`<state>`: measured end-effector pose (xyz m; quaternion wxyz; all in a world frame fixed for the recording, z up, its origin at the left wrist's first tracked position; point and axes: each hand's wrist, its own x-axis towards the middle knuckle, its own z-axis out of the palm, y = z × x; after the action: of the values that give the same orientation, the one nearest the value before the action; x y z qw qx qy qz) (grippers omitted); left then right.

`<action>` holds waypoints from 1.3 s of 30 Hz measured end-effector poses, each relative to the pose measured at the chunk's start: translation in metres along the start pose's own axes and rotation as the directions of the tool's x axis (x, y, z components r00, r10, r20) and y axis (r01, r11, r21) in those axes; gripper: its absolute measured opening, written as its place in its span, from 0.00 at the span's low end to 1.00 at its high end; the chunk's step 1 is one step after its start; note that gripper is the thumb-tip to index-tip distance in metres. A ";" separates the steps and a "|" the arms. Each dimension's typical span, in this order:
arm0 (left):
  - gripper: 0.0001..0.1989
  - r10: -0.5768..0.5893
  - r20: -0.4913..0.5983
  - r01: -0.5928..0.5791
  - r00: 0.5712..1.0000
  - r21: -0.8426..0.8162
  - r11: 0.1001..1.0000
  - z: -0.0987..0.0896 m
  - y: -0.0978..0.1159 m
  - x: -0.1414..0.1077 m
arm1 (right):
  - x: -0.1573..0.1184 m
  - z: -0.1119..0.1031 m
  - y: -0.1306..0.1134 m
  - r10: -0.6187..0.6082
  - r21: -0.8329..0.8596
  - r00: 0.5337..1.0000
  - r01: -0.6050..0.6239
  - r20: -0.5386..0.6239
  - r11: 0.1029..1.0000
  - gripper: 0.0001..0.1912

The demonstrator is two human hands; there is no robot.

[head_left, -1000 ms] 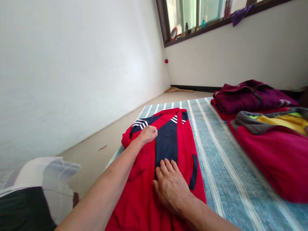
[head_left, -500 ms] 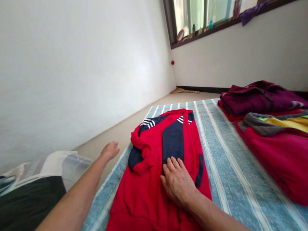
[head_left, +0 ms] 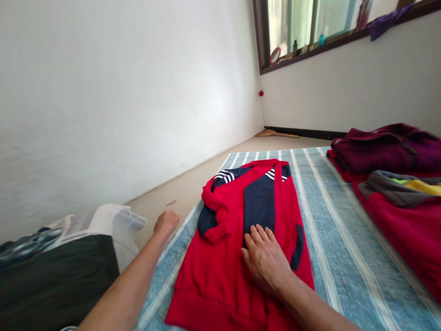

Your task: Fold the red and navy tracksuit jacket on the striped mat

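Note:
A red jacket [head_left: 220,271] with navy panels and white stripes lies on a blue striped sheet [head_left: 320,220], its left sleeve folded in over the body. My right hand [head_left: 265,257] rests flat on the jacket's navy panel, fingers spread a little. Off the sheet's left edge, my left hand [head_left: 167,222] hangs over the floor beside the jacket without touching it. Its fingers look curled, and whether anything is in them is hidden.
Folded maroon [head_left: 386,149] and pink [head_left: 406,216] clothes lie along the right. Dark clothing [head_left: 58,276] and a whitish translucent bag [head_left: 124,225] sit at the lower left. A thin loop [head_left: 171,202] is on the floor, near the white wall [head_left: 120,92].
The view has shifted, so the scene sits further right. My left hand's fingers have curled in, and a thin loop now shows on the floor. My right hand stays on the jacket.

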<state>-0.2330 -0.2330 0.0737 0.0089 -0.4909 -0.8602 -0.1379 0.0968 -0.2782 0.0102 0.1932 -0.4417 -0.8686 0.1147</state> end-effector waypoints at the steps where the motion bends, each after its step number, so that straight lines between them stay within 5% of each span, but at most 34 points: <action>1: 0.09 -0.027 -0.015 0.027 1.000 0.029 0.999 -0.003 0.002 0.001 | 0.000 0.000 0.000 -0.001 -0.001 1.000 0.001 0.002 1.000 0.23; 3: 0.11 -0.054 -0.048 0.057 0.997 0.073 0.996 -0.006 0.013 -0.002 | -0.001 0.001 0.000 -0.002 -0.005 1.000 0.002 0.003 1.000 0.23; 6: 0.15 0.066 -0.116 -0.058 0.991 0.065 0.996 -0.005 0.046 -0.017 | -0.002 0.004 0.001 -0.004 -0.014 1.000 0.004 -0.010 1.000 0.22; 9: 0.10 0.390 -0.154 -0.410 0.908 -0.131 0.903 0.003 0.092 -0.044 | -0.002 0.007 0.003 -0.019 -0.027 0.999 0.018 -0.030 0.999 0.21; 11: 0.10 0.512 -0.156 -0.534 0.845 -0.292 0.793 0.012 0.123 -0.063 | -0.003 0.009 0.003 -0.028 -0.033 0.999 0.027 -0.037 0.999 0.21; 14: 0.08 0.638 -0.103 -0.606 0.763 -0.458 0.651 0.030 0.162 -0.086 | -0.003 0.009 0.003 -0.023 -0.034 0.999 0.021 -0.039 0.999 0.21; 17: 0.07 0.672 -0.058 -0.594 0.738 -0.528 0.606 0.055 0.185 -0.096 | -0.003 0.006 0.002 -0.014 -0.019 1.000 0.013 -0.026 1.000 0.22; 24: 0.07 0.631 -0.140 -0.570 0.763 -0.606 0.555 0.106 0.183 -0.089 | -0.001 0.005 0.001 -0.019 -0.009 1.000 0.019 -0.004 1.000 0.21; 39: 0.08 0.652 -0.147 -0.581 0.744 -0.625 0.522 0.106 0.180 -0.087 | 0.000 0.007 0.002 0.001 -0.043 1.000 -0.001 -0.013 0.999 0.21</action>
<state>-0.0232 -0.1937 -0.0002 -0.1544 -0.7421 -0.5294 -0.3810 0.0954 -0.2772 0.0032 0.1893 -0.4470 -0.8693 0.0934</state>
